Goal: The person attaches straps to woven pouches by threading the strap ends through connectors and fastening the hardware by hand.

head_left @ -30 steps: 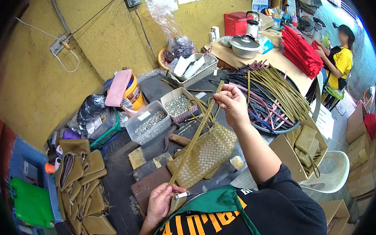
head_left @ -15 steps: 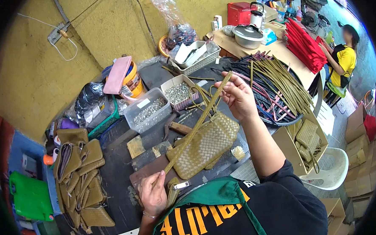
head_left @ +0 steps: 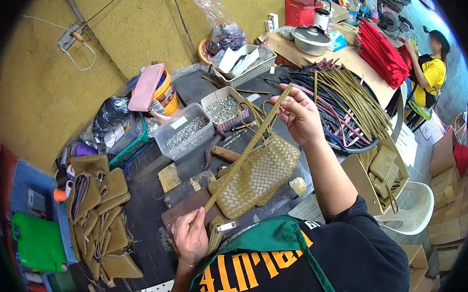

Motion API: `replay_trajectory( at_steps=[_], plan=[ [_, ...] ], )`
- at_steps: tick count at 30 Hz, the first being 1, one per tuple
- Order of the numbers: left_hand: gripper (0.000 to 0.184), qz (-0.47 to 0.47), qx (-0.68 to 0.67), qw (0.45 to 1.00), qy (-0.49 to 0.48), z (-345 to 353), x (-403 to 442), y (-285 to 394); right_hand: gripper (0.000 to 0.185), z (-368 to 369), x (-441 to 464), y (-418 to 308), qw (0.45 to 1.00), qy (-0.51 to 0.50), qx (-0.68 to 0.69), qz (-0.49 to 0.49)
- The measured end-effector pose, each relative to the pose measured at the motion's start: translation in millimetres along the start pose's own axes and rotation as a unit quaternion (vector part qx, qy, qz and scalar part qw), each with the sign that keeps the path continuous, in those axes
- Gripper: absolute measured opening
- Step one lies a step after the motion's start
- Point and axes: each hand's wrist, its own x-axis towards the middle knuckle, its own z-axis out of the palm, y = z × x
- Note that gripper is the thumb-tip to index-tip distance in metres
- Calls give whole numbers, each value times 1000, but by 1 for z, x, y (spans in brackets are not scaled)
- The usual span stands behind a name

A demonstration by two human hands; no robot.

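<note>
A long olive strap (head_left: 248,152) is stretched diagonally between my two hands. My left hand (head_left: 191,237), near my apron, pinches its lower end. Its upper end is held between the thumb and fingers of my right hand (head_left: 300,116). Beneath the strap lies an olive woven bag (head_left: 259,179) on the dark worktable, partly covered by it. A hammer (head_left: 225,154) with a wooden handle rests just behind the bag. Close to my left hand, a zipper end with a white-and-silver tab (head_left: 226,227) shows by the apron.
Olive pouches (head_left: 103,216) are piled at the left. Behind the bag stand a clear tub (head_left: 183,133) and a basket (head_left: 224,110) of small metal parts. Strap bundles (head_left: 348,103) lie at the right, above a box of woven pieces (head_left: 374,191). A person in yellow (head_left: 431,75) sits farther back.
My hands and the strap have barely moved, the right hand shifting slightly. The view has shifted a little. At the far right, the other person's hand has moved higher.
</note>
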Motion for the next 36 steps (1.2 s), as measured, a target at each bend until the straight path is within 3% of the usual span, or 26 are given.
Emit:
replay_trajectory(
  at_steps=[11, 14, 16, 17, 19, 20, 28, 36],
  plan=[
    [28, -4, 17, 1000, 2, -3, -1, 0, 32, -8, 2, 1, 1000, 7, -15, 1],
    [18, -121, -79, 989, -45, -4, 2, 7, 31, -8, 5, 4, 998, 46, -23, 18],
    [7, -253, -217, 939, -82, 3, 0, 4, 25, -6, 10, 13, 997, 64, -13, 45],
    [10, -362, -347, 857, -120, 6, -2, 2, 23, -9, 14, 21, 995, 76, -10, 61],
    [12, -421, -478, 763, -109, 15, -7, 0, 17, -10, 19, 31, 990, 115, 1, 82],
    [12, -415, -501, 749, -127, 16, -8, -1, 17, -11, 20, 35, 990, 119, -2, 80],
    [11, -424, -506, 737, -145, 15, -10, -2, 16, -10, 26, 36, 991, 121, -33, 56],
    [10, -390, -471, 777, -151, 17, -13, -5, 16, -7, 27, 31, 992, 117, -22, 49]
  ],
)
